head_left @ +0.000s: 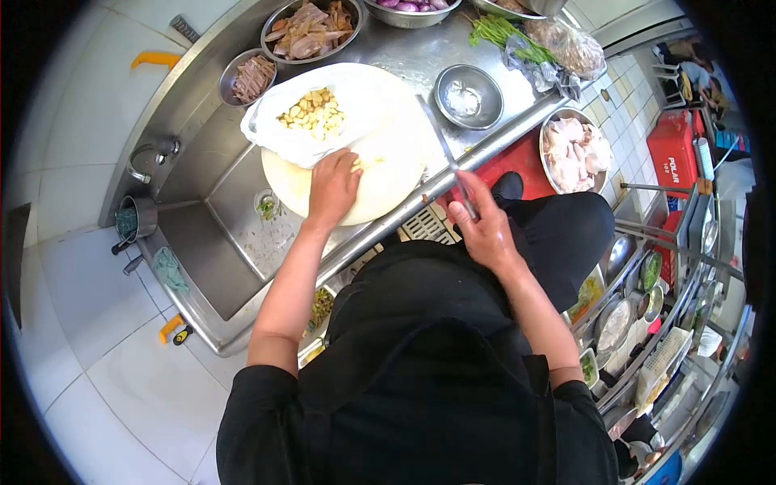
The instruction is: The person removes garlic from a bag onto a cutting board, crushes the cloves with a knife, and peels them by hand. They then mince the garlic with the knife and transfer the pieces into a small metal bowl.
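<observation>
A round pale cutting board (388, 178) lies across the sink edge and the steel counter. On its far left part a white plastic bag (275, 121) is spread, with a heap of pale yellow pieces (314, 115) on it. My left hand (334, 187) rests on the board just below the bag, fingers bent at some small yellow pieces; what it holds is too small to name. To the right of the board, my right hand (483, 222) grips a knife (439, 133), its blade pointing away from me over the board's right edge.
Bowls of shredded meat (311, 31) and meat strips (252, 79) stand behind the board. An empty-looking steel bowl (469, 97) is at right, near green herbs (505, 36). The sink (194, 242) lies left; a bowl of raw chicken (575, 153) stands lower right.
</observation>
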### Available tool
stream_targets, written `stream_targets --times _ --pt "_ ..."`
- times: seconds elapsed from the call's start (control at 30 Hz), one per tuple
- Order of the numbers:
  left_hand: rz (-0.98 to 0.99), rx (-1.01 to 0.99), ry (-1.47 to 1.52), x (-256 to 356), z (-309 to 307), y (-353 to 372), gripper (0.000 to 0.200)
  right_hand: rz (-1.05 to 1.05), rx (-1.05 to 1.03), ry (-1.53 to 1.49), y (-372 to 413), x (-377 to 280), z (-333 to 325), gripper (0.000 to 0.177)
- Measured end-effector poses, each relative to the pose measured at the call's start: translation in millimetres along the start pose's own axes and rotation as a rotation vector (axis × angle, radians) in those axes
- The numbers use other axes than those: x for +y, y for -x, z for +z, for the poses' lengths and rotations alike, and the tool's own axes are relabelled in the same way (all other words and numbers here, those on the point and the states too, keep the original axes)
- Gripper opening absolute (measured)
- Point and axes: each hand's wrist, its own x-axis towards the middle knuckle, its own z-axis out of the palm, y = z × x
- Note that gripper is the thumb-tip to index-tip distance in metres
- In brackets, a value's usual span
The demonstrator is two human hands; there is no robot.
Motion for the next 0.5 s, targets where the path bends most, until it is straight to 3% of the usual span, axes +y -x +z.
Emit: stream_targets --times 0.07,0.23,0.33,0.43,0.5 --pt "-0.004 0.004 0.037 4 -11 0 0.038 -0.02 -0.047 0.215 4 10 5 0.05" --pt "0.1 0.033 0.053 19 -14 -7 0.038 -0.152 -0.061 0.433 8 8 11 0.046" --pt "0.016 0.241 0.318 29 -12 -22 0.032 -0.201 -0.092 0.451 7 14 17 0.048" --pt "0.183 0.264 0.344 70 -1 -56 0.024 -0.204 -0.143 0.504 -1 10 26 0.049" --pt "0.292 0.142 0.25 81 15 -79 0.038 -0.221 -0.148 0.527 -8 11 33 0.05"
